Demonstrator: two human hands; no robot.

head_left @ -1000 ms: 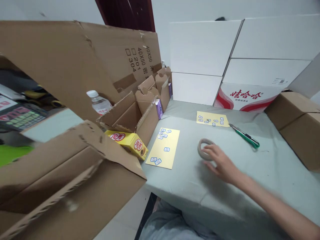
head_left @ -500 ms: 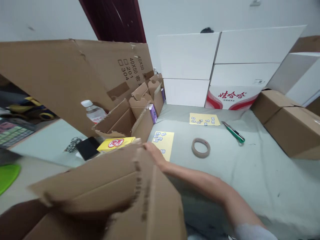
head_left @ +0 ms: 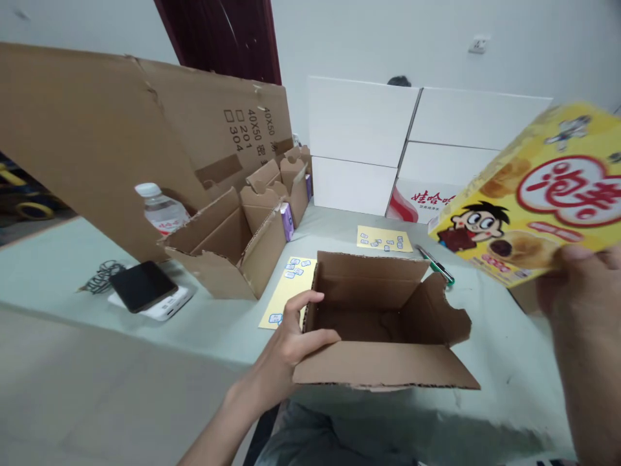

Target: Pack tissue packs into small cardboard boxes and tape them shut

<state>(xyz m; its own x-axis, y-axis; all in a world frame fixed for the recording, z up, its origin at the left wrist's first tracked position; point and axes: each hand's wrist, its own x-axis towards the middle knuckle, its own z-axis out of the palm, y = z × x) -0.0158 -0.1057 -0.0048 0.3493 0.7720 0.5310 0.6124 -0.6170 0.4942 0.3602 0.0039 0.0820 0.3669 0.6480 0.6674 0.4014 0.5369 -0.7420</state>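
Carton (head_left: 383, 372) now sits mid-table (head_left: 218, 317), left hand (head_left: 291, 343) clamped over its left wall. Snack box (head_left: 538, 194) is up at right, right hand (head_left: 587, 317) apparently pinching its lower edge (blurry). Likely light, thin card, crushable: hold by the edges, not the faces.

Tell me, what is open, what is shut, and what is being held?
Small cardboard box: open, flaps out, empty.
Left hand: gripping the box's left wall.
Yellow snack box: in the air, tilted.
Right hand: holding the snack box.
Water bottle: upright, capped.
Phone: lying flat, screen dark.
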